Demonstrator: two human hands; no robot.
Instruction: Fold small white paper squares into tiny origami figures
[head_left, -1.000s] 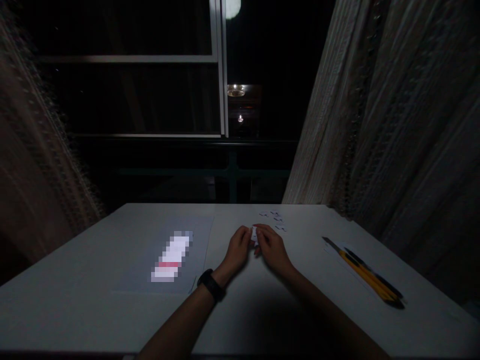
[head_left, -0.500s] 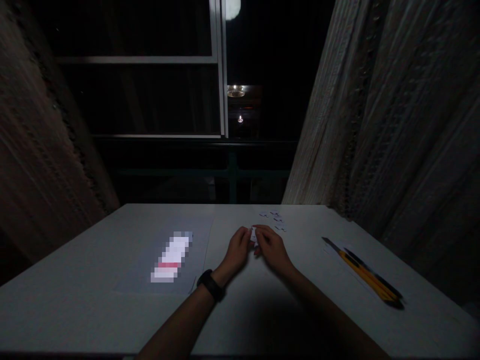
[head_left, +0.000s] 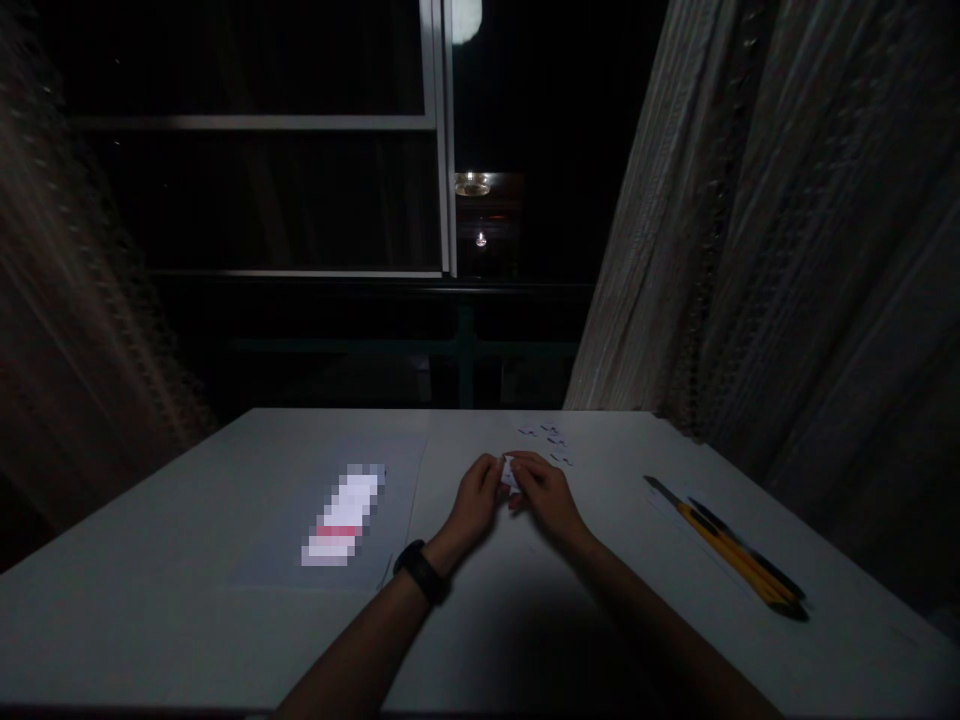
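Both of my hands meet near the middle of a white table [head_left: 187, 620]. My left hand [head_left: 474, 505], with a dark watch on its wrist, and my right hand [head_left: 547, 497] pinch a small white piece of paper [head_left: 509, 472] between their fingertips, just above the tabletop. Several tiny paper bits [head_left: 551, 440] lie on the table right behind my hands.
A flat sheet with a blurred white and red patch [head_left: 343, 515] lies to the left. A yellow and black cutter knife and pens [head_left: 739, 555] lie on a white strip at the right. Curtains hang on both sides of a dark window [head_left: 285, 190] behind the table.
My hands have stayed in place on the small paper piece. The curtain at the left has swayed.
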